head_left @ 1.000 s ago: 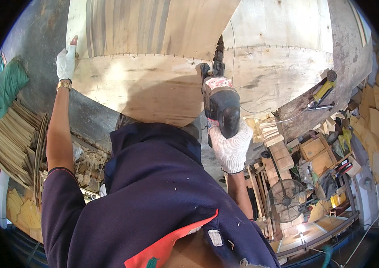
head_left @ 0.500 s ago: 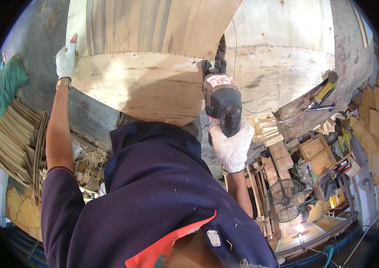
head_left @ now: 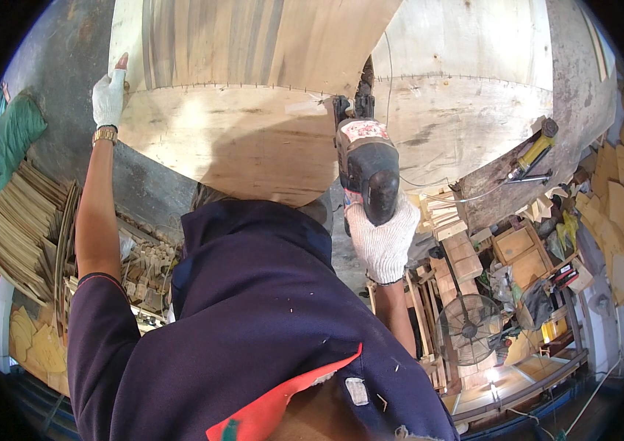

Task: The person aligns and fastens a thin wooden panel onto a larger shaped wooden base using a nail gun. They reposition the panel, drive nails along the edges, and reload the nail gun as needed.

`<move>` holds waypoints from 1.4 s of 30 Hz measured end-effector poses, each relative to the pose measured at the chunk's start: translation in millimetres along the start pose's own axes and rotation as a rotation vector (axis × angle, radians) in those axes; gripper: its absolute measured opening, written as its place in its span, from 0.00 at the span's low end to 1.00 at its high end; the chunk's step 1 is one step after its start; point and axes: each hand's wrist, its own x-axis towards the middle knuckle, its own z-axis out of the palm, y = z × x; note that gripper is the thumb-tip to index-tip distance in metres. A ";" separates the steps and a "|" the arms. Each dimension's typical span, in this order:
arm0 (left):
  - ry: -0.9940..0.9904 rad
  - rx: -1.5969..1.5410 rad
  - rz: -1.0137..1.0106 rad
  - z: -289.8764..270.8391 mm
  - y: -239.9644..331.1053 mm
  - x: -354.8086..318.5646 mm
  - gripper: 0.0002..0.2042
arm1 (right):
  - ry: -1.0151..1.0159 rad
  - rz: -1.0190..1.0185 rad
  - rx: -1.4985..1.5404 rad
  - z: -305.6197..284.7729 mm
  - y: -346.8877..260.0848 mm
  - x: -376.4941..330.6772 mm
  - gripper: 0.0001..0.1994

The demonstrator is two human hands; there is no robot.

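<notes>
In a white knit glove, my right hand (head_left: 383, 239) grips the handle of a dark nail gun or stapler (head_left: 362, 158) with a worn label on its top. Its nose lies at the right edge of a pale plywood sheet (head_left: 253, 140), beside the gap to a second sheet. A curved row of small staples runs across the sheet. My left hand (head_left: 109, 101), gloved with a bare fingertip showing, is closed on the sheet's left edge; its inner fingers are partly hidden.
The second plywood sheet (head_left: 466, 110) lies to the right, with a thin wire across it. A yellow-handled tool (head_left: 536, 151) rests by its edge. Stacked curved strips (head_left: 22, 228) and a green sack (head_left: 14, 140) are at left. A black fan (head_left: 468, 329) and wood offcuts stand lower right.
</notes>
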 end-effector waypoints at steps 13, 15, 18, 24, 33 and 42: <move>0.010 -0.019 0.037 1.8 -4.6 2.8 0.45 | 0.032 -0.039 0.093 3.6 0.0 2.3 0.14; 0.017 0.034 0.041 1.5 -5.3 2.8 0.45 | 0.023 -0.069 0.076 3.7 0.3 2.9 0.14; -0.005 -0.020 -0.001 1.7 -3.5 0.8 0.45 | 0.032 -0.097 0.057 3.7 -0.3 3.5 0.14; -0.004 -0.027 -0.019 1.1 3.1 -3.7 0.45 | 0.024 -0.064 0.017 2.9 -4.2 2.9 0.14; 0.006 -0.052 -0.016 4.0 -3.5 0.6 0.42 | 0.044 -0.049 0.008 4.9 -6.4 4.2 0.15; 0.002 -0.070 -0.039 4.3 -2.4 0.4 0.41 | 0.040 -0.064 -0.012 2.4 -11.2 5.1 0.15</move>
